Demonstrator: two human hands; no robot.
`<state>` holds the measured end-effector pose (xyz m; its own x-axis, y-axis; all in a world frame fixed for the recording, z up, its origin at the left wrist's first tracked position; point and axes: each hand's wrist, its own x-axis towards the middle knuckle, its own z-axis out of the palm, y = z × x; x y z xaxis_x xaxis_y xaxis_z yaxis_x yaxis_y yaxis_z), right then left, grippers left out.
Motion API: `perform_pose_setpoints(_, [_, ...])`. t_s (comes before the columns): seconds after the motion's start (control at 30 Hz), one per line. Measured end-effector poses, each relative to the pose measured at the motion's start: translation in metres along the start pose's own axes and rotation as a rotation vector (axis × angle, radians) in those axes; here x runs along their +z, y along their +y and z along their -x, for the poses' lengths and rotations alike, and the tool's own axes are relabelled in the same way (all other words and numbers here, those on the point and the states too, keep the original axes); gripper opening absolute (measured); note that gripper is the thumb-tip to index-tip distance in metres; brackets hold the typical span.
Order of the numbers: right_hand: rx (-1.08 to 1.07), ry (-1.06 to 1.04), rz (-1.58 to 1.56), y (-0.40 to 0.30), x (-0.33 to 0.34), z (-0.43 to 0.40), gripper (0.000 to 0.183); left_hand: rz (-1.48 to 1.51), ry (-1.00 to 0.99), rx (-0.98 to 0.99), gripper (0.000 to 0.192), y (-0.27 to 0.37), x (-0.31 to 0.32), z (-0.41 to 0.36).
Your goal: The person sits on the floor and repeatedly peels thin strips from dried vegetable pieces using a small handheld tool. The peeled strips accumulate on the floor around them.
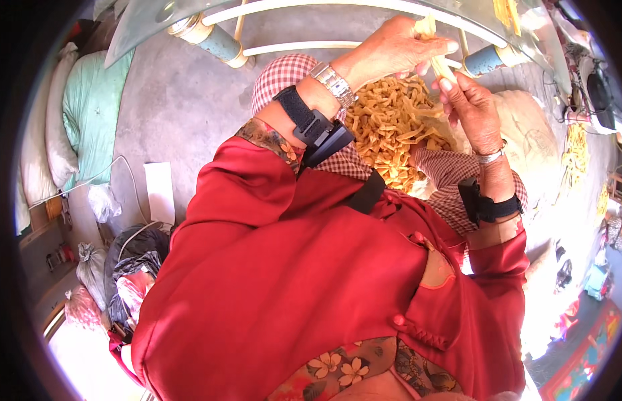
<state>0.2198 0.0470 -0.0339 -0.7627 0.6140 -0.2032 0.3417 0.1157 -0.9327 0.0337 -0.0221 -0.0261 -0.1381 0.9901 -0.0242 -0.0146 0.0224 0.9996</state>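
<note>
A pale yellow folded strip [441, 69], whose material I cannot tell, is stretched between my hands. My left hand [404, 47], with a metal watch at the wrist, grips its upper part; one end sticks up past the fingers. Thumb and fingers of my right hand [470, 108] pinch the lower end. Below both hands lies a heap of short yellow-brown pieces [391, 118], many of them folded or twisted. It sits between my checked trouser legs, which partly hide it.
A glass tabletop [301, 6] with white rails curves ahead, with more yellow strips [509, 16] at its right. A beige sack [524, 125] lies by my right knee. Full sacks [93, 110], a white panel [159, 193] and dark plastic bags [135, 250] are at the left.
</note>
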Motion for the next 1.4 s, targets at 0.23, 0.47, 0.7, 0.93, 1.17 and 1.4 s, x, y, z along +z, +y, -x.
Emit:
perform_pose_setpoints(0.23, [0.037, -0.028, -0.076, -0.010, -0.004, -0.007, 0.027, 0.101, -0.105, -0.088, 0.024, -0.001, -0.001, -0.001])
perform_pose_setpoints(0.47, [-0.210, 0.036, -0.120, -0.023, -0.008, 0.000, 0.029, 0.366, -0.051, -0.025, 0.014, 0.013, -0.013, 0.002])
perform_pose_setpoints(0.7, [-0.424, 0.279, 0.348, -0.070, -0.053, -0.047, 0.030, 0.288, 0.054, 0.262, 0.016, 0.049, -0.035, -0.042])
perform_pose_setpoints(0.93, [-0.728, 0.504, 0.688, -0.091, -0.082, -0.130, 0.021, -0.036, 0.347, 0.419, 0.010, 0.058, -0.052, -0.114])
perform_pose_setpoints(1.17, [-0.579, 0.422, 0.770, -0.075, -0.076, -0.149, 0.022, -0.215, 0.486, 0.247, 0.011, 0.032, -0.064, -0.129])
perform_pose_setpoints(1.4, [-0.624, 0.434, 0.783, -0.072, -0.081, -0.159, 0.020, -0.215, 0.536, 0.292, 0.010, 0.034, -0.063, -0.137])
